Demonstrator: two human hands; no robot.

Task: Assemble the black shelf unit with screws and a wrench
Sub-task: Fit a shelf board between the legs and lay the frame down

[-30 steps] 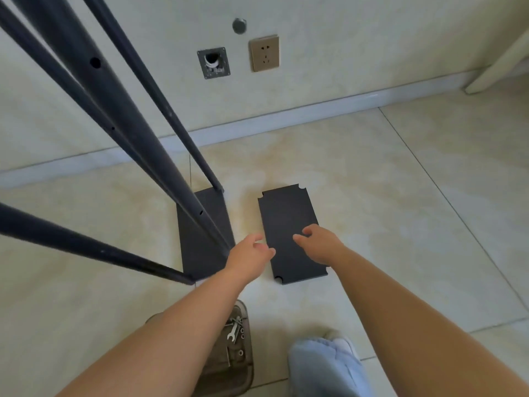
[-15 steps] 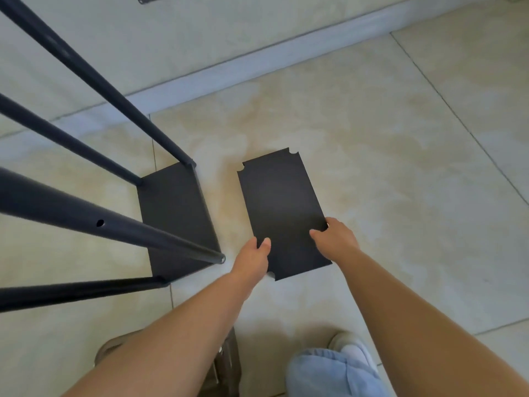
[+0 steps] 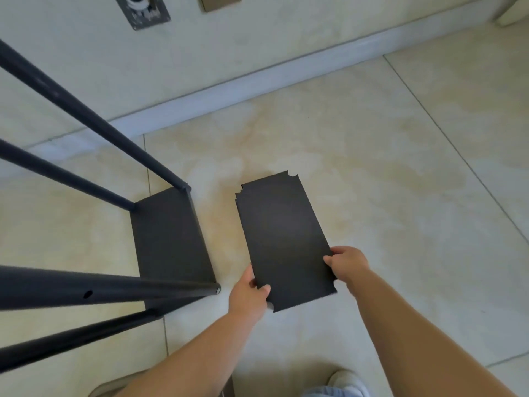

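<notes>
Boards (image 3: 283,239), stacked thin at frame centre, looked stiff and light; we pinched their near edges, left hand (image 3: 248,293) and right hand (image 3: 347,263) gripping opposite sides.

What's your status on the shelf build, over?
Left hand and right hand both grip the loose black panel by its near end. Frame stands beside it, apart. Nothing in the way.

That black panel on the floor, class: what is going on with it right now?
A person grips the loose black shelf panel by its near end, left hand on the left edge and right hand on the right edge. Beside it to the left stands the partly built frame, one shelf already fixed between four black poles. No screws or wrench are visible.
</notes>
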